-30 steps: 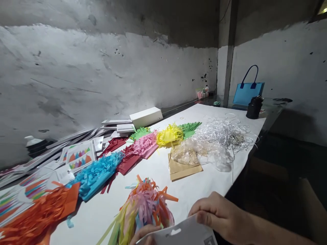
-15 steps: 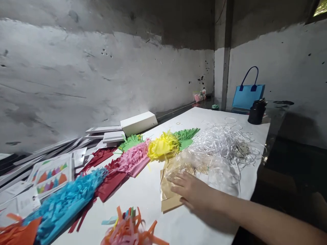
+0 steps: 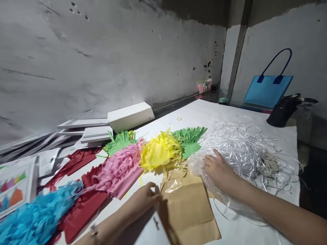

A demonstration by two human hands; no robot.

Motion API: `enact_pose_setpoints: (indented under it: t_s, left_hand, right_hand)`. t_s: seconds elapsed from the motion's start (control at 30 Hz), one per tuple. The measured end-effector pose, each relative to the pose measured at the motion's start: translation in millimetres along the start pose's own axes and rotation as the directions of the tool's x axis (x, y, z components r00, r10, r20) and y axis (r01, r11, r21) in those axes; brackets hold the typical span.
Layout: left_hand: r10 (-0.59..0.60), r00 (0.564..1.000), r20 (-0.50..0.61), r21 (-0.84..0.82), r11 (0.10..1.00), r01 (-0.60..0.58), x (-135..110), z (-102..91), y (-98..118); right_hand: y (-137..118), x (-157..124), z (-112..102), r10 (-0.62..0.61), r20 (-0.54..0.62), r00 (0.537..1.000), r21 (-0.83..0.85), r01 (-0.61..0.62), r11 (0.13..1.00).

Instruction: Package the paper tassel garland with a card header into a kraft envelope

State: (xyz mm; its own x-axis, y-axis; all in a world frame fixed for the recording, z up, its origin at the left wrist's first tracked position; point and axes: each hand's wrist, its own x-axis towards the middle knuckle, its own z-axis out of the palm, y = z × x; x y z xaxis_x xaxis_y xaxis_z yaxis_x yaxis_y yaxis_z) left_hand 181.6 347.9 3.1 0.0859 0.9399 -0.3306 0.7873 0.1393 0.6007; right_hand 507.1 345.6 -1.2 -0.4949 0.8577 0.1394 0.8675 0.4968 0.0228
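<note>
My left hand (image 3: 144, 201) has its fingers closed at the top edge of a flat white box with a hang slot (image 3: 150, 229), at the bottom centre. Beside it lie brown paper bags (image 3: 187, 207), partly under shiny clear plastic. To the right, my right hand (image 3: 219, 172) rests on crumpled clear plastic bags (image 3: 195, 164) with its fingers stretched and somewhat apart. Just beyond that hand is a tangled heap of white shiny string (image 3: 237, 144).
Fringed tissue-paper tassels lie leftward in a row: green (image 3: 190, 134), yellow (image 3: 159, 151), pink (image 3: 120, 166), red (image 3: 84, 212) and blue (image 3: 43, 214). Against the wall are white boxes (image 3: 130, 117). A blue bag (image 3: 268, 90) and a black holder (image 3: 282, 112) stand at the far right.
My left hand has come into view with the white box. The right hand and the clear plastic have shifted right, baring more of the brown paper bags. The view has tilted and moved closer.
</note>
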Motion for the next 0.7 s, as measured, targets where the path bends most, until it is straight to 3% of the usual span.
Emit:
enact_pose_setpoints:
  t_s: [0.1, 0.17, 0.27, 0.33, 0.4, 0.53, 0.7]
  left_hand:
    - [-0.009, 0.999, 0.052, -0.017, 1.0, 0.01, 21, 22.0, 6]
    - [0.004, 0.998, 0.07, -0.028, 1.0, -0.002, 21, 22.1, 4]
    - [0.02, 0.995, 0.098, -0.041, 0.999, -0.016, 9, 10.3, -4]
    - [0.009, 0.99, 0.139, -0.049, 0.999, -0.002, -1, 1.8, -9]
    - [-0.004, 0.985, 0.172, -0.094, 0.995, 0.02, -11, -4.4, -13]
    - [-0.056, 0.981, 0.187, -0.297, 0.948, 0.111, -27, -11.5, -16]
    - [-0.246, 0.949, 0.197, -0.445, 0.84, 0.31, -45, -18.3, -11]
  right_hand:
    - [-4, -7, -6, 0.039, -0.009, 0.999, 0.062, -0.038, 0.997]
    - [-12, -18, -19, 0.085, -0.147, 0.985, 0.093, -0.072, 0.993]
    - [-33, -41, -40, 0.085, -0.459, 0.885, 0.131, -0.028, 0.991]
    - [-52, -54, -45, 0.045, -0.538, 0.842, 0.164, 0.052, 0.985]
    - [-69, -63, -40, 0.037, -0.516, 0.856, 0.245, 0.107, 0.963]
    - [-92, -67, -18, -0.008, -0.348, 0.938, 0.469, 0.182, 0.864]
    - [-99, -51, -6, -0.114, -0.23, 0.967, 0.421, 0.204, 0.884]
